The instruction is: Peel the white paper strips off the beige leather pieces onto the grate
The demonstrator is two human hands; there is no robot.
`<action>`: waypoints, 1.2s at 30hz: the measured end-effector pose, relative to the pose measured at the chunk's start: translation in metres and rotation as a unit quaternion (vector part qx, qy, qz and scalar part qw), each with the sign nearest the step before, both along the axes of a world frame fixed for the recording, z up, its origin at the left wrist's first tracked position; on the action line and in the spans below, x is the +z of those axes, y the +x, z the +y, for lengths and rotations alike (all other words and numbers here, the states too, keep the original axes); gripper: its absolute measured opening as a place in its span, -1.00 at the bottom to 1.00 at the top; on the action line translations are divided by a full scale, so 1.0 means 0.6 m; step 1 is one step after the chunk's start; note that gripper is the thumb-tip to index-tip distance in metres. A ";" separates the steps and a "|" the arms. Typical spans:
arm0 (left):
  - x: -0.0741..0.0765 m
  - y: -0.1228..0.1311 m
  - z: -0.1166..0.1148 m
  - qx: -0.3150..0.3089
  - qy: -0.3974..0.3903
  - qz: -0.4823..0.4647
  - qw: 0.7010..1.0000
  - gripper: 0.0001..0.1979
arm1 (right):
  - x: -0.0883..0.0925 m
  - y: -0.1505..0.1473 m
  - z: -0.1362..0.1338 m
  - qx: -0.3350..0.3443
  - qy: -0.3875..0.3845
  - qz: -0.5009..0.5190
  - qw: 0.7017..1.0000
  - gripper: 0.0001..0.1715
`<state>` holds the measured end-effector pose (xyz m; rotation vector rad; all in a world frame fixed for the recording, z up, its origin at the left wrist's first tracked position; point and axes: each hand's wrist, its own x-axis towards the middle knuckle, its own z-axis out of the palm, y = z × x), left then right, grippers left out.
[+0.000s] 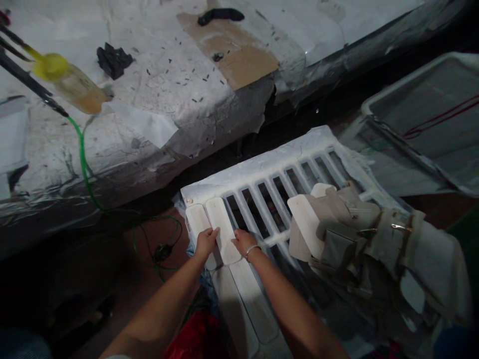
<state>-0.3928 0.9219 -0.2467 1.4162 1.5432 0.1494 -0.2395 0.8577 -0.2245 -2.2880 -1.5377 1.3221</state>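
A pale, flat panel with rounded ends [223, 232] lies at the near left corner of a white slatted rack [269, 197]. My left hand [206, 243] pinches its left edge, and my right hand [245, 243], with a bracelet at the wrist, grips its right edge. Beside it on the left is a similar panel [198, 219], partly covered by my left hand. Longer pale strips [256, 304] lie side by side nearer to me. To the right, a heap of beige bag-like pieces [348, 229] with straps and metal fittings rests on the rack.
Beyond the rack runs a paper-covered table [157, 75] with a yellow-capped bottle [78, 85], crumpled black material [113, 60], a curved black piece [220, 16] and brown cardboard [243, 55]. A green cord [83, 159] hangs off its edge. A large pale bin [426, 109] stands at right.
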 end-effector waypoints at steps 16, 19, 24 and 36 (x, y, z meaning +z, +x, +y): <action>0.033 0.001 0.099 -0.286 0.011 0.225 0.931 -0.63 | -0.028 -0.008 0.039 0.020 -0.023 -0.069 0.997 -0.84; 0.055 -0.012 0.107 -0.317 0.110 0.246 0.909 -0.67 | -0.030 -0.010 0.041 0.026 -0.025 -0.077 0.996 -0.83; 0.078 -0.030 0.084 -0.426 0.232 0.191 0.853 -0.64 | -0.033 -0.010 0.043 0.031 -0.017 -0.073 0.997 -0.82; 0.061 0.008 0.024 -0.490 0.307 0.203 0.791 -0.43 | -0.002 -0.034 -0.027 -0.075 -0.089 -0.049 0.992 -0.78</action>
